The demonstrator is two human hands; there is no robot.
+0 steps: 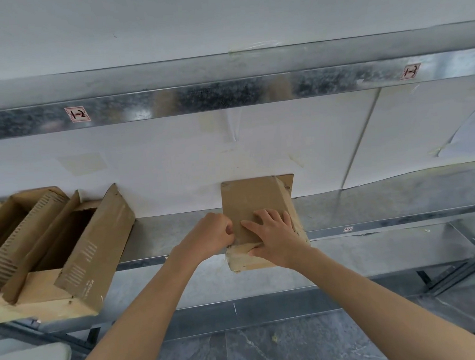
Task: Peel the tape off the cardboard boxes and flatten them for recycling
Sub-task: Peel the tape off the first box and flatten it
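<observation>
centre frame: small box (245, 198) on metal shelf (370, 208) | left hand (214, 233) fingers curled, pinching box's left edge | right hand (275, 234) fingers spread flat on top

A closed box (248, 204) sat on the lower shelf (370, 208), its near end jutting past the front edge. The left hand (214, 233) touched the box's left edge; the right hand (273, 237) lay on its top. Well to the left on the same shelf stood two open boxes (96, 242) side by side. An upper shelf (226, 95) ran above.
</observation>
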